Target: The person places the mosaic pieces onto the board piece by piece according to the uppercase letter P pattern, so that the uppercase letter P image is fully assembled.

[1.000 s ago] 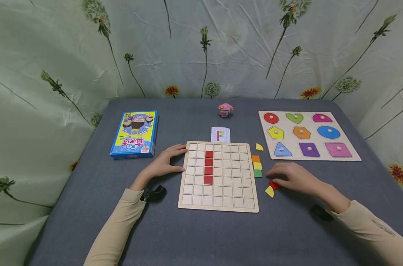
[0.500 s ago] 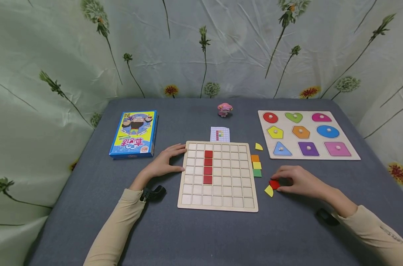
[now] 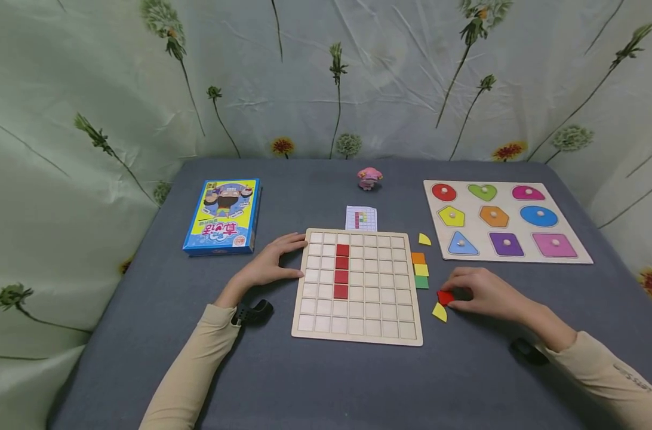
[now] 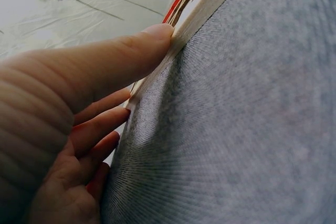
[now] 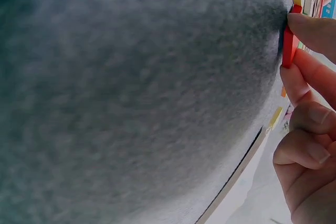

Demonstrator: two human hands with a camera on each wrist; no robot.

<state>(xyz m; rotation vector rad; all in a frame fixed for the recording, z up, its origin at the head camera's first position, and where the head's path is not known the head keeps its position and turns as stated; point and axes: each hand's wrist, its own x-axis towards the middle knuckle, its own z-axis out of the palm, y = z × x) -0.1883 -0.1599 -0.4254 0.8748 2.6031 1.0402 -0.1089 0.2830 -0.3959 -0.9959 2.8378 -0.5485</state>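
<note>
Your right hand [image 3: 487,294] pinches a red tile [image 3: 445,297] in its fingers [image 5: 310,80] on the grey worktop [image 3: 315,382], just right of the wooden grid board [image 3: 358,334]. Your left hand [image 3: 269,266] rests against the board's left edge, fingers relaxed and gripping nothing, with four red tiles [image 3: 341,272] seated in one column.

A blue-and-yellow game box [image 3: 223,217], a pink toy figure [image 3: 369,178] and a wooden shape puzzle board [image 3: 506,220] (nine coloured pieces) on the grey desk [image 3: 326,382].

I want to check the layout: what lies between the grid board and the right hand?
In the head view, the red piece pinched by the right hand and a yellow piece lie right of the grid board.
</note>
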